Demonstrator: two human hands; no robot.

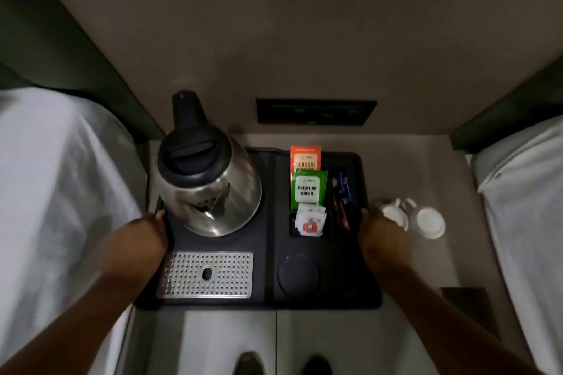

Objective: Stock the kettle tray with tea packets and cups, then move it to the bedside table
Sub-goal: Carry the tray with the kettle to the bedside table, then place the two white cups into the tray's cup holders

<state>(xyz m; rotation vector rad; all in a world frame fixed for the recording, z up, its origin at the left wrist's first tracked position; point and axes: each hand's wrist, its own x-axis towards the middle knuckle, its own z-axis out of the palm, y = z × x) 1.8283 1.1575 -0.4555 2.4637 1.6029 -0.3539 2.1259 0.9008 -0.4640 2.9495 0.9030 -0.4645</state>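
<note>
A black kettle tray [268,283] lies on the grey bedside table [426,253]. My left hand [149,231] grips its left edge and my right hand [377,228] grips its right edge. On the tray stands a steel kettle [210,183] with a black lid. An orange tea packet [305,158], a green tea packet [308,189] and small white sachets [310,221] fill its middle slots, with thin stick sachets [341,192] beside them. Two white cups [411,216] stand upside down on the table, just right of the tray.
White bedding flanks the table at the left [54,192] and right [524,207]. A black switch panel [315,111] is set in the wall behind. A perforated metal drip plate [205,274] and a round recess [298,275] occupy the tray's front. My shoes [283,364] show below.
</note>
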